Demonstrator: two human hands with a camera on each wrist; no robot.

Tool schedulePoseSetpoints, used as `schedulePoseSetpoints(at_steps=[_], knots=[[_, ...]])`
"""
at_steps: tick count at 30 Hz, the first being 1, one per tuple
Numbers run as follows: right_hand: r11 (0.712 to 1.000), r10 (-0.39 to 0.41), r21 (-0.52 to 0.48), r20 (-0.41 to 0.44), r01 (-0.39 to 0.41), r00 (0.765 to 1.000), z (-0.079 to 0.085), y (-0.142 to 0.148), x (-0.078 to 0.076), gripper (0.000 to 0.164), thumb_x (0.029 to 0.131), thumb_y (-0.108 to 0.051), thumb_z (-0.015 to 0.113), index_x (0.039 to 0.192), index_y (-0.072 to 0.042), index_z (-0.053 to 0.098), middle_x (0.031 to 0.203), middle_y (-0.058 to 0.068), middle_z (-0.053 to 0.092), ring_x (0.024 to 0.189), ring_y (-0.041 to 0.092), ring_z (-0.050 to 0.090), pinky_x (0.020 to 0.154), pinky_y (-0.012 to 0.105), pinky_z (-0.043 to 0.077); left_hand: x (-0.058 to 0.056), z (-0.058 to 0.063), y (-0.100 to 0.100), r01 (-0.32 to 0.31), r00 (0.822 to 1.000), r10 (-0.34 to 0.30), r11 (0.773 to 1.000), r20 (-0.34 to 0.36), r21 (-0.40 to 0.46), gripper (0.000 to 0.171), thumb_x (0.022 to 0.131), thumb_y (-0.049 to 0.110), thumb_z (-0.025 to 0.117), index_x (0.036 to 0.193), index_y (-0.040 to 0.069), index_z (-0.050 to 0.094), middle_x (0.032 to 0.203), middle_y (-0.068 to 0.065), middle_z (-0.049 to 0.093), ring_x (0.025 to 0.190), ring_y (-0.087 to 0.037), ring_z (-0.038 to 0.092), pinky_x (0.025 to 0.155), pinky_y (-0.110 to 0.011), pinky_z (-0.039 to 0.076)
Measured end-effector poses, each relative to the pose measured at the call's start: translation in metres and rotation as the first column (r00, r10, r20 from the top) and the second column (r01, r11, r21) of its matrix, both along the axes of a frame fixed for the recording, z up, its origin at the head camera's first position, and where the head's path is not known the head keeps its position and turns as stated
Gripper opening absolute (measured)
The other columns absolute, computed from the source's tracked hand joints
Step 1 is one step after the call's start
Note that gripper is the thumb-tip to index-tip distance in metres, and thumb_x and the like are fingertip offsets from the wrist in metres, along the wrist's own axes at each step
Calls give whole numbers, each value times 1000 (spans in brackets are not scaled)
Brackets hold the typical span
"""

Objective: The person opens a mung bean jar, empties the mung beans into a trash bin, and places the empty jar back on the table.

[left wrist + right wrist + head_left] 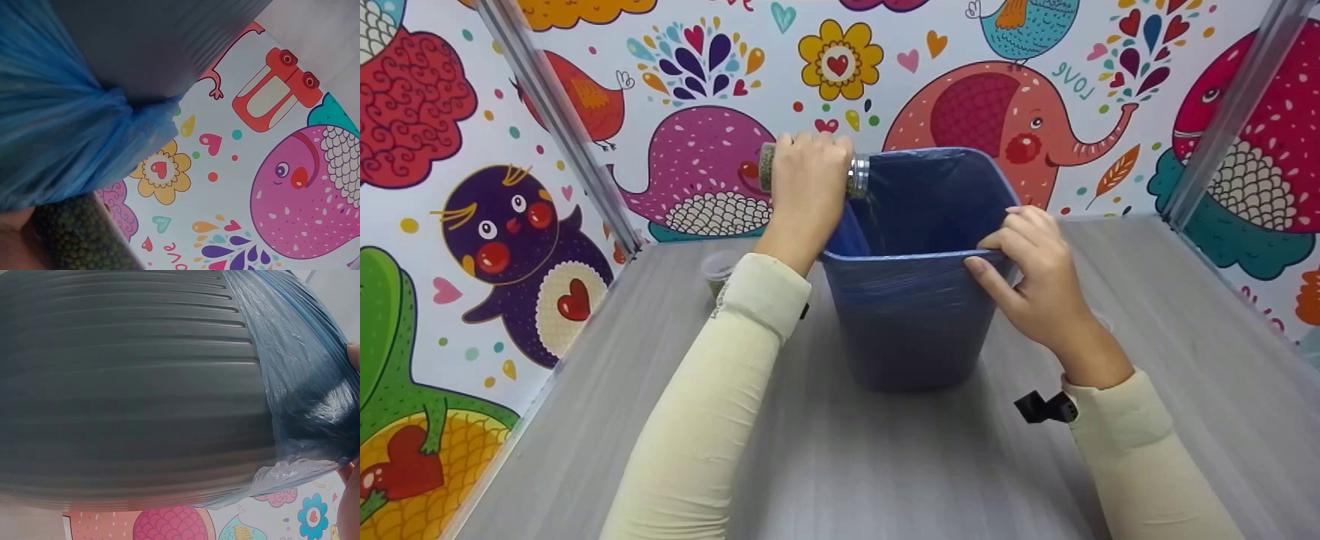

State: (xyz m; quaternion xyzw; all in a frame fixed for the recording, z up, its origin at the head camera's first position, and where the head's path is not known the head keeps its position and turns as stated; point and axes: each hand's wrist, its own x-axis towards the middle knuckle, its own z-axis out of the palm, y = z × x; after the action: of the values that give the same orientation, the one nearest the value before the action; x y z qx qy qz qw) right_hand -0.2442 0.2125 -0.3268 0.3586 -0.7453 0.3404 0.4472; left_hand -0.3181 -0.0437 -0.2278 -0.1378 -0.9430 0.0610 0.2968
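My left hand (812, 172) grips a clear jar (766, 168) lying on its side, its mouth over the left rim of a grey trash bin (915, 337). Small round green beans, like mung beans, fill the part of the jar (84, 233) seen in the left wrist view. A faint streak falls from the mouth into the bin. Lining the bin is a blue plastic bag (915, 285), folded over the rim. With thumb outside and fingers over the edge, my right hand (1031, 262) holds the near right corner of the rim. The bin's bottom inside is hidden.
On the grey table (840, 465), a small clear container (720, 271) with greenish contents stands left of the bin, partly behind my left sleeve. A clear round edge (1104, 322) peeks out behind my right wrist. Cartoon-printed walls (840, 120) with metal corner posts enclose the table.
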Motion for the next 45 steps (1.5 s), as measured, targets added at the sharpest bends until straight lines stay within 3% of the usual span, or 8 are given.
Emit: schedulePoseSetpoints(at_steps=[27, 45], knots=[[1000, -13, 4, -2, 13, 1000, 0, 0, 0, 31, 102, -27, 68, 89, 1, 68, 82, 13, 62, 98, 39, 59, 113, 45, 39, 2, 0, 0, 13, 1000, -13, 1000, 1, -22, 25, 103, 24, 73, 122, 8, 74, 115, -12, 77, 106, -29, 69, 91, -40, 51], [1000, -7, 2, -22, 7, 1000, 0, -1, -1, 47, 107, -42, 62, 87, 0, 68, 79, 12, 59, 95, 36, 58, 109, 45, 39, 2, -1, 1, 6, 999, -9, 997, -38, -78, 27, 101, 24, 75, 122, 7, 74, 117, -13, 77, 109, -30, 70, 94, -41, 53]])
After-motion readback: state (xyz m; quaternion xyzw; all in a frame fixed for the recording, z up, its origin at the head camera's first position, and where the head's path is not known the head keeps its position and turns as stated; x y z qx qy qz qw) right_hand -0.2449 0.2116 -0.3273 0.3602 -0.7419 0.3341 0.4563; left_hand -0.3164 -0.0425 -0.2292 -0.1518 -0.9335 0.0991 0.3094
